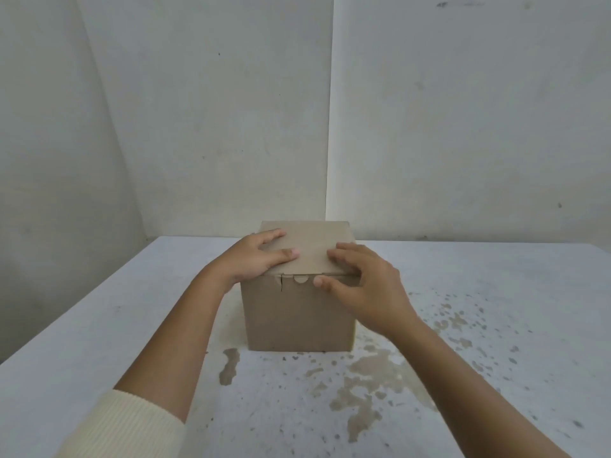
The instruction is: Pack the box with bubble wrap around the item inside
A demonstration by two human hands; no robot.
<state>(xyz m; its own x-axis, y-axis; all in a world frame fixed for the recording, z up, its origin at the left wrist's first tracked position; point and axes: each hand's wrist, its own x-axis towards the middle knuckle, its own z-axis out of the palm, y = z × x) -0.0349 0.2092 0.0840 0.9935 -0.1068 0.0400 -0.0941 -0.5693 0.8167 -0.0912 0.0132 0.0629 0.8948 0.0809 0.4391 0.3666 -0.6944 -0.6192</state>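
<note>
Cardboard box [297, 315] stands upright on the white table [99, 325], towards its far edge and close to the corner where the pale walls [198, 110] meet. Its lid [310, 249] lies flat and closed, so whatever is inside is hidden. The left hand [254, 259] rests on the left part of the lid with fingers laid out nearly straight and a little spread, the palm covering the near left corner of the box. The right hand [367, 285] sits at the near right edge: its bent fingers press their tips on the lid, and its thumb tip touches the front wall just right of the half-round notch [300, 278]. A short tear [281, 284] runs down the front wall left of that notch. The right wall is mostly covered by the right hand and wrist; the far and left walls cannot be seen. Brownish stains [363, 391] mottle the table near and right of the box. A cream ribbed sleeve [132, 424] on the left arm is cut off by the bottom edge, as is the bare right forearm.
</note>
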